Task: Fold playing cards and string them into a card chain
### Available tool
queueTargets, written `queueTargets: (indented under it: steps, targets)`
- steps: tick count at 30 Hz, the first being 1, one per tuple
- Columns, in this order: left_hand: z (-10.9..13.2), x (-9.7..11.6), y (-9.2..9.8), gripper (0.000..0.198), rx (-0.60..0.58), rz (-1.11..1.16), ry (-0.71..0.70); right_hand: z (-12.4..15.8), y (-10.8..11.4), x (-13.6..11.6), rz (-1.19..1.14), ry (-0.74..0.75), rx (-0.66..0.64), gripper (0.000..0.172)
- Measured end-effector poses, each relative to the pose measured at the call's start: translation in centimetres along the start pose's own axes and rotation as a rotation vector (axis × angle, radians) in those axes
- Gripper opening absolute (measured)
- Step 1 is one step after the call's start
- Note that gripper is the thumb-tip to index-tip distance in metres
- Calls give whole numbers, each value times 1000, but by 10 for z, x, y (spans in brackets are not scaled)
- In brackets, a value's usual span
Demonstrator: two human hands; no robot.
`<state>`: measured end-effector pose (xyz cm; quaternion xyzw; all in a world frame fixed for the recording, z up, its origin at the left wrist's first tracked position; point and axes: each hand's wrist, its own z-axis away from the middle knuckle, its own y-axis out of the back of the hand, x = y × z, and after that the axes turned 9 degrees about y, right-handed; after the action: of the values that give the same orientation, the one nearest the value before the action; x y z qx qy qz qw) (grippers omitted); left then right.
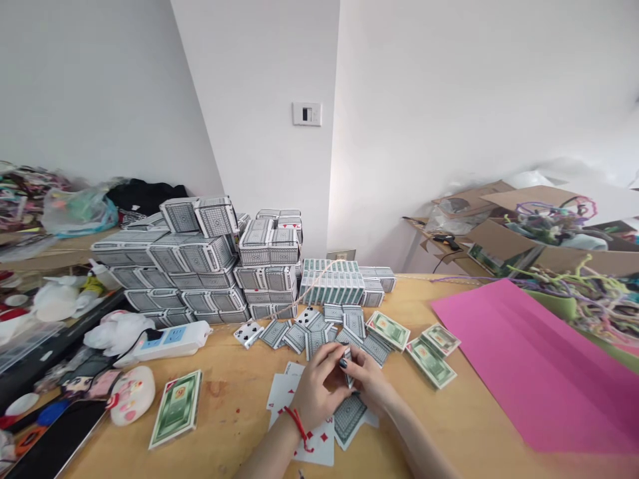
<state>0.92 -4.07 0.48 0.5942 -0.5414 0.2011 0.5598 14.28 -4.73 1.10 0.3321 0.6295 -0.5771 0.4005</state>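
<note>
My left hand (319, 386), with a red string bracelet at the wrist, meets my right hand (368, 380) at the front middle of the table. Between their fingertips is a small playing card (349, 376), seen nearly edge-on and apparently folded; the fingers partly hide it. Below the hands lie flat face-up playing cards (280, 392) with red diamonds, and a patterned card back (348, 420). Just beyond my fingers spreads a loose pile of small folded cards (316, 342), mostly showing grey backs.
Tall stacks of blocks made from folded cards (204, 256) stand at the back left. A row of green-edged card boxes (332, 282) is beside them. Green card packs (430, 360), a pink sheet (544, 372), a power strip (172, 340) and a phone (64, 439) lie around.
</note>
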Motion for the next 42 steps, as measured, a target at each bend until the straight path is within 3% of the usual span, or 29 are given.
queueTargets:
  steps: [9,12,15,18,22,25,29,37,42]
  targets:
    - [2,-2,-2,53,-7,-15,0,2,-2,-3,23,-32,26,30]
    - [2,-4,-3,60,-1,-12,-5,0,1,3,-1,49,50,33]
    - [2,-3,-3,72,13,82,-8,-3,6,10,47,182,150,48]
    - [1,-1,-1,58,8,319,123,-4,9,13,263,309,245,63]
    - [-5,-3,1,44,-108,740,437,0,4,14,453,414,236,70]
    - [-8,-5,4,43,-228,921,580,5,1,15,500,410,155,67]
    - [-11,-4,10,38,-303,996,670,5,3,16,592,417,123,59]
    - [-17,-8,10,43,-319,1027,581,-7,20,27,536,383,182,77]
    - [-17,-17,9,46,-240,950,529,-12,28,20,343,343,92,55]
